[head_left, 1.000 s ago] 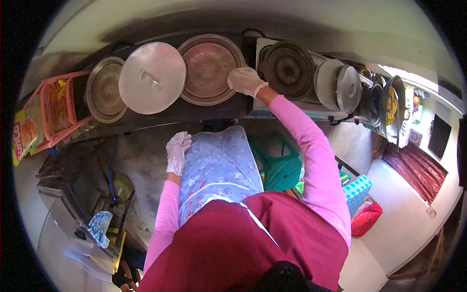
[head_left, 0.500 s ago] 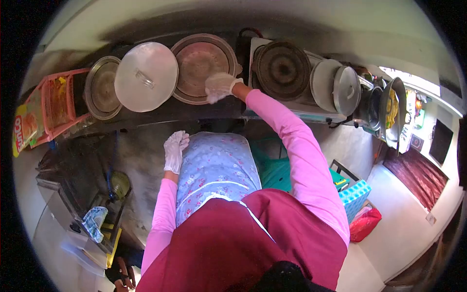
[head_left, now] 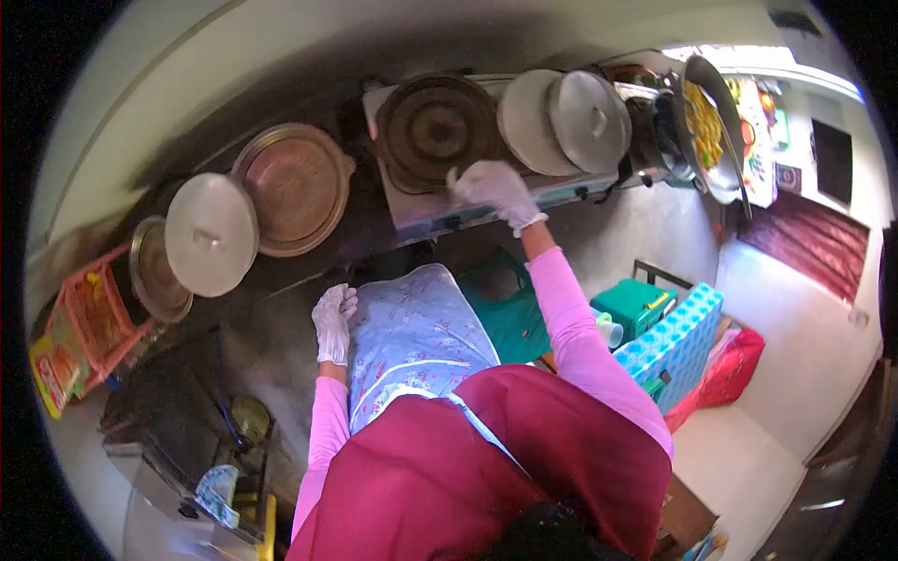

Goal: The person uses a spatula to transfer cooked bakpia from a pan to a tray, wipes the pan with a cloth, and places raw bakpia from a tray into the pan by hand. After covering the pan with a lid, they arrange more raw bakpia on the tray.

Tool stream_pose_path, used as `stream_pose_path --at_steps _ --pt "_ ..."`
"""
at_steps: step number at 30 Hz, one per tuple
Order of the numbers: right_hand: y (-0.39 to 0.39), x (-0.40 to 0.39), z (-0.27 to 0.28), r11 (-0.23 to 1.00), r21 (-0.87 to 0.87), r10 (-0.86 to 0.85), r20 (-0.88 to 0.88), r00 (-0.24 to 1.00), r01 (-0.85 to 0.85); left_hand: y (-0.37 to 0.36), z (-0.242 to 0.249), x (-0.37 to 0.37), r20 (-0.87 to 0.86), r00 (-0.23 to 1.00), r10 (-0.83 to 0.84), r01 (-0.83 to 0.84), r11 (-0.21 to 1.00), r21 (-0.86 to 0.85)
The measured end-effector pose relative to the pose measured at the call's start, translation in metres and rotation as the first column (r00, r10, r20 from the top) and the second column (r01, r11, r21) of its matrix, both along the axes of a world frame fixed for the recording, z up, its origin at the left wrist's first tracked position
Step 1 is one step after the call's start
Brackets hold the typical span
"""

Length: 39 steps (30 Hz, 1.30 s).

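Smudged pale wall [head_left: 281, 77] behind a dark counter [head_left: 367, 220] and a pale stove [head_left: 409, 208]. Dark pan [head_left: 438, 131], round, sits at the stove's left end; the gloved right hand [head_left: 496, 190] is at its front rim. Right fingers bent and blurred: cannot tell whether apart, together or touching the rim. Judgement: pan probably heavy and stiff, not fragile; best hold likely the rim, both sides; gloved fingers could slip if it is greasy. Surface matt, ringed toward the middle. Right of it, smooth grey disc [head_left: 524, 122], partly covered by a domed metal lid [head_left: 580, 107]. Left of the stove: brownish pan [head_left: 297, 187], wide-rimmed, dull; beside it a pale lid [head_left: 201, 266] with a bar handle. Left hand [head_left: 334, 324], gloved, fingers curled, beside the flowered apron [head_left: 421, 318]; cannot tell whether it grips anything. Farther right, a wok [head_left: 718, 89] with yellow food [head_left: 702, 126].
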State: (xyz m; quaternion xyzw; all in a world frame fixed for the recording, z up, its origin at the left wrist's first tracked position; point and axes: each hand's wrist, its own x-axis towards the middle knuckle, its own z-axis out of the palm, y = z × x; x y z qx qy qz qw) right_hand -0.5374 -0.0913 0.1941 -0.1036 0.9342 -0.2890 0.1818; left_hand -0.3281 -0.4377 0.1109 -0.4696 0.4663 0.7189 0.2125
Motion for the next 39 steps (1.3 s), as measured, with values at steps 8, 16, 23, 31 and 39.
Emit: stream_pose_path --at_steps 8,16,23,31,39 --pt "0.257 -0.053 -0.030 0.556 0.533 -0.304 -0.584 0.753 0.638 0.110 0.017 -0.080 -0.127 0.945 -0.302 0.301 0.953 -0.028" --pt "0.278 -0.086 -0.045 0.611 0.534 -0.459 -0.362 0.811 0.584 0.187 0.034 -0.115 -0.263 0.872 -0.414 0.425 0.905 -0.018" --pt "0.274 -0.078 -0.025 0.691 0.331 -0.402 -0.564 0.721 0.643 0.167 0.015 -0.080 -0.179 0.901 -0.395 0.402 0.916 0.003" --pt "0.093 -0.013 -0.005 0.322 -0.720 -0.426 0.470 0.773 0.615 0.138 0.022 -0.038 -0.091 0.910 -0.405 0.404 0.914 -0.022" --pt "-0.006 0.113 -0.096 -0.506 -0.330 -0.027 0.929 0.368 0.797 0.083 0.018 -0.033 -0.163 0.892 -0.421 0.432 0.901 0.038"
